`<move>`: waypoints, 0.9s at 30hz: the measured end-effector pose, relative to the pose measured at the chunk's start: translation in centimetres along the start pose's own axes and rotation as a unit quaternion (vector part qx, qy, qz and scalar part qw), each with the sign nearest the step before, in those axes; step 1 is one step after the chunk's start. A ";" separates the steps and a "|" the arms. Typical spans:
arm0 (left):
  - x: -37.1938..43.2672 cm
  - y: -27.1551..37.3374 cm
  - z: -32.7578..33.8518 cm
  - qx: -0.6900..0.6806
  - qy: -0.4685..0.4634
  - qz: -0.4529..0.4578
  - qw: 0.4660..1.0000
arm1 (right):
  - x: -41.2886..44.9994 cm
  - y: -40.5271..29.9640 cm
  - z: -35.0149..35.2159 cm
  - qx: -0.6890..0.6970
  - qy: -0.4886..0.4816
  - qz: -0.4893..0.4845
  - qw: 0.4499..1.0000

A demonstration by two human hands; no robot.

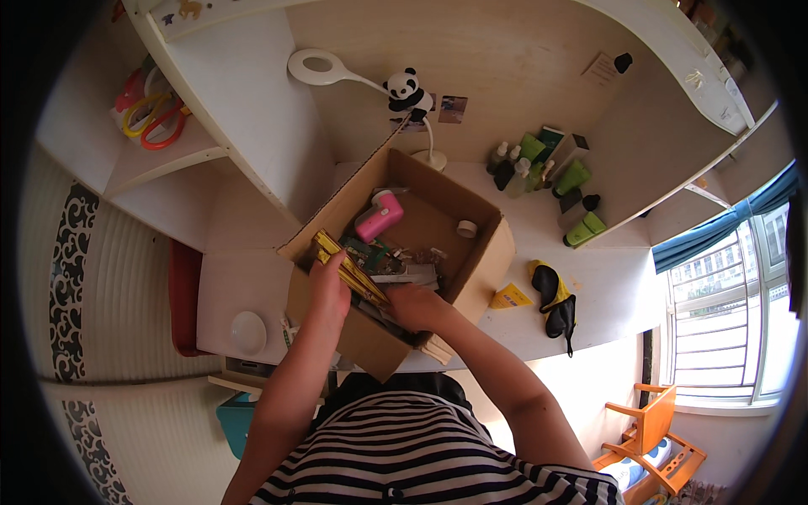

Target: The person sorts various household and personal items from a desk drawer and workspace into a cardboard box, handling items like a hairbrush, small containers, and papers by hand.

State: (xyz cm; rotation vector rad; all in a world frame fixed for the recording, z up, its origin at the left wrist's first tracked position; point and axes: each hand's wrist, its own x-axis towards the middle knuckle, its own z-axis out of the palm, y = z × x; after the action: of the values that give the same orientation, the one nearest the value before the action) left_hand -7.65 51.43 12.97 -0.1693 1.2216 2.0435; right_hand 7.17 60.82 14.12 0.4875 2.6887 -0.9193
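Observation:
An open cardboard box (499, 252) stands tilted on the white desk in front of me. My left hand (329, 284) grips one end of a long shiny gold packet (351, 270) over the box's near left side. At the packet's other end is my right hand (410, 306), reaching into the box; its fingertips are partly hidden, so whether they grip it is unclear. Inside the box lie a pink plastic device (379, 216), a small white roll (466, 228), green circuit boards (366, 251) and a pale flat item (413, 276) among small loose parts.
A panda desk lamp (407, 91) rises behind the box. Bottles and green tubes (572, 177) stand at the back right. Right of the box lie a yellow packet (511, 297) and a black-and-yellow item (555, 300). A white dish (249, 332) sits left; shelf walls flank the desk (237, 278).

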 end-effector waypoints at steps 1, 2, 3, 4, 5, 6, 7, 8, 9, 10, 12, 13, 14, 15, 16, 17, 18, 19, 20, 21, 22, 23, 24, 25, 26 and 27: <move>-0.7 0.1 0.5 0.038 0.018 0.038 0.998 | 0.5 0.4 0.4 -0.010 -0.013 0.000 1.000; -1.1 -0.1 0.7 0.075 0.035 0.076 0.994 | 0.8 0.7 0.8 -0.021 -0.027 0.000 0.999; -1.3 -0.3 0.3 0.075 0.037 0.077 0.994 | 1.1 0.6 0.9 -0.021 -0.029 -0.003 0.999; -1.3 -0.8 -0.2 0.165 0.051 0.144 0.974 | 1.4 0.4 1.1 -0.024 -0.036 -0.001 0.999; -1.5 -1.1 -0.8 0.254 0.065 0.209 0.942 | 1.7 0.3 1.3 -0.027 -0.043 0.001 0.999; -1.9 -1.0 -0.8 0.341 0.021 0.278 0.898 | 1.7 0.2 1.2 -0.028 -0.044 0.002 0.999; -2.5 -0.3 -0.4 0.340 0.020 0.276 0.899 | 1.6 0.0 0.9 -0.058 -0.070 -0.002 0.996; -3.1 0.4 -0.1 0.514 -0.071 0.335 0.786 | 1.4 -0.3 0.5 -0.088 -0.096 -0.006 0.991; -3.9 1.4 0.3 0.659 -0.156 0.378 0.631 | 1.1 -0.8 -0.1 -0.090 -0.097 -0.006 0.991; -4.3 2.2 0.4 0.741 -0.181 0.375 0.527 | 0.8 -1.4 -1.0 -0.087 -0.112 -0.010 0.990; -4.0 2.2 -0.3 0.758 -0.182 0.356 0.515 | 0.6 -1.8 -2.5 -0.087 -0.128 -0.015 0.988; -3.8 2.1 -0.8 0.775 -0.185 0.336 0.501 | 0.7 -1.7 -3.4 -0.084 -0.118 -0.020 0.989; -3.7 2.1 -1.3 0.784 -0.173 0.371 0.466 | 1.0 -1.5 -4.2 -0.081 -0.108 -0.027 0.990; -3.7 2.1 -1.4 0.782 -0.175 0.373 0.468 | 1.5 -0.3 -4.6 -0.083 -0.108 -0.024 0.990; -3.7 2.0 -1.4 0.781 -0.182 0.367 0.472 | 2.3 1.3 -4.7 -0.078 -0.035 -0.030 0.996; -3.7 1.8 -1.5 0.779 -0.187 0.362 0.476 | 3.2 2.7 -4.9 -0.073 0.037 -0.038 0.996; -3.6 1.8 -1.7 0.779 -0.186 0.360 0.478 | 4.2 3.3 -5.6 -0.111 0.047 -0.021 0.992; -3.6 1.7 -1.8 0.776 -0.181 0.365 0.481 | 5.3 3.3 -6.7 -0.150 0.057 -0.005 0.987; -3.6 1.7 -2.0 0.773 -0.175 0.369 0.485 | 6.3 3.2 -7.4 -0.151 0.055 -0.008 0.987; -3.6 1.7 -2.3 0.775 -0.170 0.366 0.486 | 7.3 2.4 -8.2 -0.131 0.088 0.029 0.987; -3.7 1.7 -2.4 0.774 -0.169 0.372 0.484 | 8.1 2.0 -9.0 -0.110 0.121 0.068 0.984; -3.7 1.6 -2.6 0.774 -0.167 0.377 0.481 | 10.0 3.1 -8.5 -0.110 0.119 0.064 0.985; -3.7 1.3 -2.1 0.771 -0.171 0.379 0.482 | 12.1 6.2 -7.4 -0.108 0.190 0.035 0.975; -3.7 1.2 -2.0 0.773 -0.171 0.378 0.480 | 13.8 7.8 -6.8 -0.105 0.223 0.016 0.969; -3.6 1.0 -1.7 0.774 -0.172 0.378 0.478 | 15.2 9.6 -6.3 -0.105 0.256 0.000 0.961; -3.6 1.1 -1.9 0.775 -0.166 0.377 0.479 | 16.2 9.8 -6.4 -0.126 0.256 0.011 0.958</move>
State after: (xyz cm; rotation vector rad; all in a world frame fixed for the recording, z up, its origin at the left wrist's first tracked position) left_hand -6.24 47.74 14.37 1.7698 2.5292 0.5072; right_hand -4.54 75.86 8.13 0.7857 3.1893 -0.4746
